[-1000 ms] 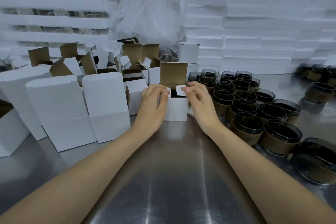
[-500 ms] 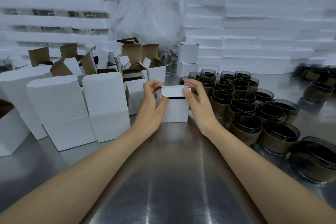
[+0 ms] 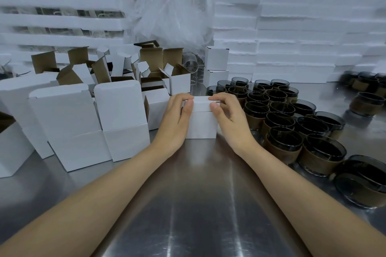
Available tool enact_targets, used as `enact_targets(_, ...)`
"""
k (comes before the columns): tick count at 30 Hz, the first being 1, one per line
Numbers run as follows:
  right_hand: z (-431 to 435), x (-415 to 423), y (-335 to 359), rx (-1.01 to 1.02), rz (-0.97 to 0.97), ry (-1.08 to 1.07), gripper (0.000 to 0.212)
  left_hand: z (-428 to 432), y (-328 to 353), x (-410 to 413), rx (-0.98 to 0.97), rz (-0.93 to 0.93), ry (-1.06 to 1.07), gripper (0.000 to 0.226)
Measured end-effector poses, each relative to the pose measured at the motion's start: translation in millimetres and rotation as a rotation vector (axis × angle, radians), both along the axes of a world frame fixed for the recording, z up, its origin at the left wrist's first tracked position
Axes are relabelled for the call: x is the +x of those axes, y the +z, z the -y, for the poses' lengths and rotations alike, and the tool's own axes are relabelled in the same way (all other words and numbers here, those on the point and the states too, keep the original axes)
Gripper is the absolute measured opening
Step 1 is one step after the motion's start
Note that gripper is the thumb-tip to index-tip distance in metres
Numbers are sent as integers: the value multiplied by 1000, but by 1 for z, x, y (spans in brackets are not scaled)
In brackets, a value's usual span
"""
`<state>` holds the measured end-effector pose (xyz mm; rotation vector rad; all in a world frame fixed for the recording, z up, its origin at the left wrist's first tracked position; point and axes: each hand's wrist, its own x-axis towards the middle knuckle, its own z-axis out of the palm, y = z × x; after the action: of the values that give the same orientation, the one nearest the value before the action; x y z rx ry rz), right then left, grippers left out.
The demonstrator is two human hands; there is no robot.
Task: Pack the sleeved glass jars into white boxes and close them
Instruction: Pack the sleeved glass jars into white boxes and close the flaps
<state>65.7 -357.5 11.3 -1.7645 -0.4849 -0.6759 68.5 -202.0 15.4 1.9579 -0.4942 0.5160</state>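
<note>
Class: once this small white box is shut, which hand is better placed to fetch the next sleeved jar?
Probably the right hand: the brown-sleeved dark glass jars cluster directly beside it, while the left hand borders white cardboard boxes.

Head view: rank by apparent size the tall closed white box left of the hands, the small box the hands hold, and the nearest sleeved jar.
1. tall closed white box
2. nearest sleeved jar, though nearness inflates it
3. small box

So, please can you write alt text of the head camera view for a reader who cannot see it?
Two bare hands, left hand and right hand, grip a small white box with its lid down on a steel table. Closed white boxes stand left; sleeved glass jars crowd the right.
</note>
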Motion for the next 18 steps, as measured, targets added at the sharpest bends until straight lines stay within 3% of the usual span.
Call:
enact_targets(5,1,0,0,-58,20,-42,7,2,0,-1,-6,32,19,28)
enact_targets(11,0,-7,5,-142,-47,-21,10,2,-3,0,-49,-90,-15,18)
enact_targets(18,-12,-6,7,-203,-70,-194,11,8,-6,-2,9,-127,-7,43)
